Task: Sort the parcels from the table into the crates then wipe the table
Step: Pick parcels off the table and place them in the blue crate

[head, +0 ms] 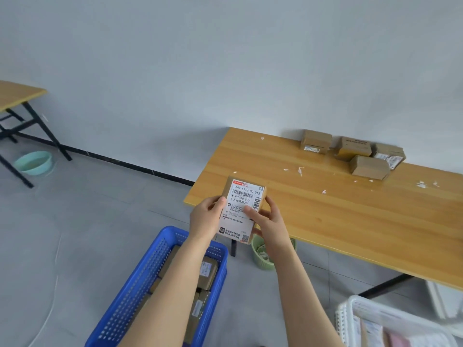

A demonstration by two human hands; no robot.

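Both hands grip one labelled parcel (241,211) in the air past the surface's (325,216) near corner: left hand (206,216) clasps its left edge, right hand (268,219) its right, above the blue crate (120,309). Four parcels (350,154) sit by the wall.

The wooden desk (325,216) stands against the pale wall. Four brown cardboard parcels (369,167) sit clustered at its far edge, close to the wall, three in a row and one just in front of them. Small white paper scraps (300,170) lie scattered over the top. On the grey tiled floor (87,234) a blue crate (140,284) stands near the desk's left end, a white crate (355,309) by its near side, a green basket (260,256) under its corner, and a teal basin (33,162) beneath a second desk (15,95) further left.
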